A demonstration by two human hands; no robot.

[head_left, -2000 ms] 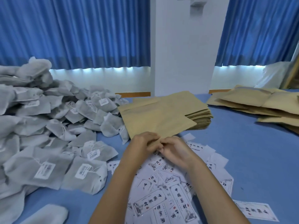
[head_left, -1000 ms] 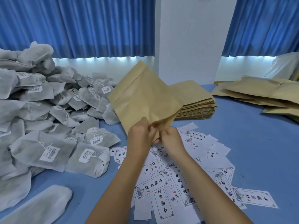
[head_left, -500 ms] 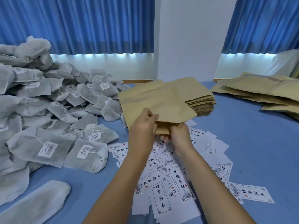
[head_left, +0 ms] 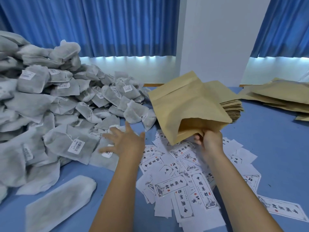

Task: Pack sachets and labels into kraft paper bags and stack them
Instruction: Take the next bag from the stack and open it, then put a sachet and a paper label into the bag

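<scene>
A blue table [head_left: 275, 139] before blue curtains [head_left: 100, 30]. The right hand [head_left: 209, 139] pinches the open near mouth of a kraft paper bag [head_left: 189, 104] tilted lengthwise away; left of the bag, the spread left hand [head_left: 124, 141] is nearest the sachet heap [head_left: 58, 106]. Labels [head_left: 184, 174] lie beneath the bag.

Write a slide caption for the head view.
Right hand holds an open paper bag; left hand reaches toward the sachets, labels scattered below.

Head-worn wide view, forward and down, close over the table [head_left: 267, 144].
</scene>
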